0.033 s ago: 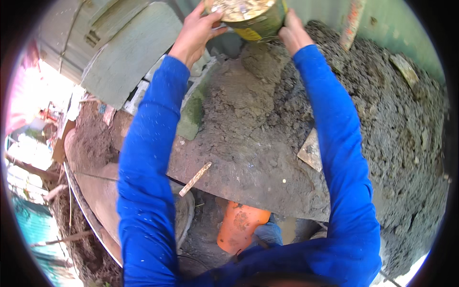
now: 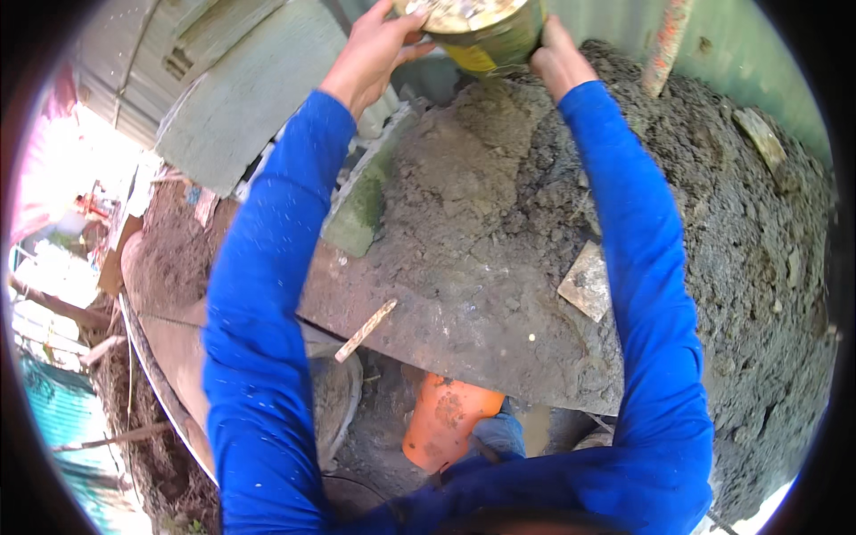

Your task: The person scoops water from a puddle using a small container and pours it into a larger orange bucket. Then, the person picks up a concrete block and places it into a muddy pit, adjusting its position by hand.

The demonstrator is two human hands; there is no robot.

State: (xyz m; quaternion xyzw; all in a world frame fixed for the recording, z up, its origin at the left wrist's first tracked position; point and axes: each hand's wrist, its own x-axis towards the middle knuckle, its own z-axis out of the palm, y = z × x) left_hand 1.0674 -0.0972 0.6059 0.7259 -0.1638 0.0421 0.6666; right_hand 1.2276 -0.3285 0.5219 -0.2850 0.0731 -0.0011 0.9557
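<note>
At the top of the view, a round dark green tin (image 2: 486,40) with a yellow patch is gripped between my two hands. Its upper face looks pale and crusted, and the frame edge cuts it off. My left hand (image 2: 382,52) holds the left side, thumb over the rim and fingers below. Against the right side presses my right hand (image 2: 560,58), its fingers partly hidden behind the tin. Beneath my arms lies a mound of wet grey mortar or mud (image 2: 481,178). A flat square trowel-like piece (image 2: 587,282) rests on it beside my right forearm.
A narrow stick (image 2: 366,330) lies by the board's near edge. An orange boot (image 2: 452,419) shows below it. Grey slabs (image 2: 254,98) and a mossy block (image 2: 358,209) stand at left. A rusty pole (image 2: 667,45) leans against the green corrugated sheet (image 2: 749,67).
Both hands and the tin have shifted slightly to the right. My grip stays the same, and more of the square piece shows beside my right sleeve.
</note>
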